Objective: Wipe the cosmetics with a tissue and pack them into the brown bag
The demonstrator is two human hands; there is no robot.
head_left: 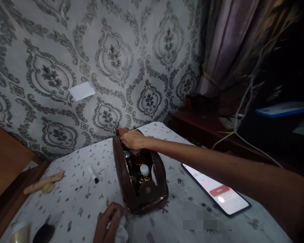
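Observation:
A brown toiletry bag (121, 179) stands unzipped on the patterned bed sheet. Inside it are a white-capped bottle (144, 169), a silver-capped bottle (127, 154) and some gold-coloured pieces (145, 179). My right hand (133, 139) reaches into the far end of the bag, its fingers bent down by the inner rim beside the tan handle tab (122, 131). What those fingertips grip is hidden. Close to the bag's near left corner, my left hand (108, 221) is curled, with a crumpled white tissue-like piece (122, 231) against its fingers.
A lit phone (218, 192) lies right of the bag under my forearm. Left on the sheet are a small white tube with a black end (93, 174), a wooden stick-like item (44, 182), a round yellowish piece (48, 187), a dark round lid (44, 233) and a jar (19, 233).

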